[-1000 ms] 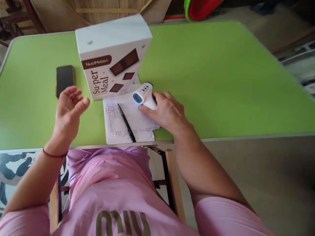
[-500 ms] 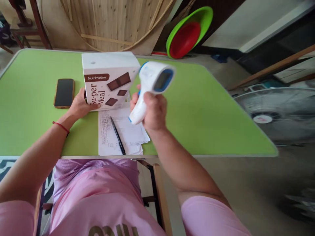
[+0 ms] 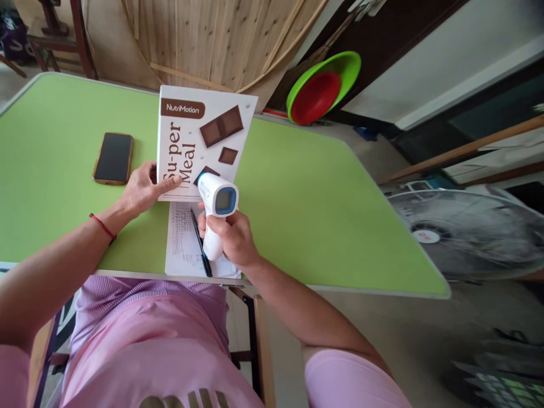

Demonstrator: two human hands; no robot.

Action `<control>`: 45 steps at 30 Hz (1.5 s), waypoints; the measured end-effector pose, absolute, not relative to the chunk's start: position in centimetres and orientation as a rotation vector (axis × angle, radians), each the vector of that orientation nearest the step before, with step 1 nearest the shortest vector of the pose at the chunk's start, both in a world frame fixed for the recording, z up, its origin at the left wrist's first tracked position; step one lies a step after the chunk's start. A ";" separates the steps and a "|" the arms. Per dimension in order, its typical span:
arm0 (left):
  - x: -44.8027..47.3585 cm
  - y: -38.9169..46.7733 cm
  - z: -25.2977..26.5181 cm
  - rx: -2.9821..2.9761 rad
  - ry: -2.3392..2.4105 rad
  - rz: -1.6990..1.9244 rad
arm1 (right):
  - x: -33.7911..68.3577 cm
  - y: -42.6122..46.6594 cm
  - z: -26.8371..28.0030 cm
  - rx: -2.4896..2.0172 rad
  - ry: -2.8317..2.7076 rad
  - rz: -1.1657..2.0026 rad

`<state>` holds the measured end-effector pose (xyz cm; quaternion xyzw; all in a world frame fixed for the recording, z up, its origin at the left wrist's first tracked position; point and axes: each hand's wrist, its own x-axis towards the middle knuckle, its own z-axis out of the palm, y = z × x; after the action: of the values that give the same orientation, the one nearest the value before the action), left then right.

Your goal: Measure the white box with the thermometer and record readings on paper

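the left hand [image 3: 143,190] grasps the lower left edge of a white rectangular cardboard box [image 3: 204,147] printed with brown chocolate pieces, thumb across its front face. the right hand [image 3: 236,235] is wrapped around the handle of a white and blue plastic thermometer [image 3: 216,195], held before the box's lower part; whether they touch cannot be told. below, a slim black pen [image 3: 206,262] lies on white written-on paper sheets [image 3: 179,249] at the near edge of the green table [image 3: 306,215].
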<state>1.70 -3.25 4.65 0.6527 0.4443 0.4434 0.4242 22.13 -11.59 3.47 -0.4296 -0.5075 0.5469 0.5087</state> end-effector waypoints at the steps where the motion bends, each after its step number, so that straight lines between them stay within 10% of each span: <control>1: 1.7 -3.3 4.6 1.640 1.113 1.099 | 22.1 -11.7 3.3 -1.060 -1.220 1.316; 45: 2.6 -3.6 4.5 1.515 0.855 1.009 | 18.9 -15.6 1.9 -1.199 -1.019 1.025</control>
<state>2.58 -3.63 4.54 0.6361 0.3591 0.4236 0.5357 18.90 -15.63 1.92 -0.5152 -0.4379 0.4403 0.5907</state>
